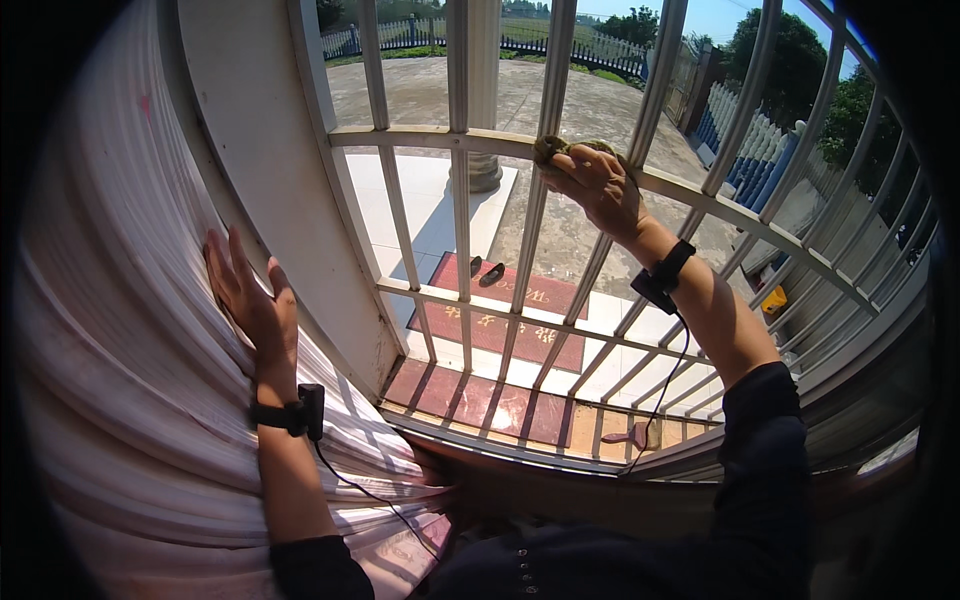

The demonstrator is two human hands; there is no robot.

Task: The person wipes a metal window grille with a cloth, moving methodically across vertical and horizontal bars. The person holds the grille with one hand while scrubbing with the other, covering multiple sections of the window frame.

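Sunlit paving (415,95) spreads beyond the opening, with a white fence (750,165) along its right side. Indoors, a pale curtain (130,330) fills the left, and a metal grille (410,137) spans the middle and right, its upright bars crossed by an upper and a lower rail. Outside lies a red mat (550,272), seen through the bars.

The person's left hand (255,305) lies against the curtain, its grip loose, fingers apart and holding nothing. The right hand (592,192) reaches up to the upper rail, its grip closed on a cloth. Work seems to be under way at that rail; how much is finished cannot be told (the bars look much alike under the strong light), and neither hand is at the lower rail.

Dark shoes (491,274) rest on the mat. No container can be made out for certain; a small yellow thing (773,300) at the right might be one, its contents unreadable. The green cloth (546,150) itself sits bunched where an upright meets the upper rail.
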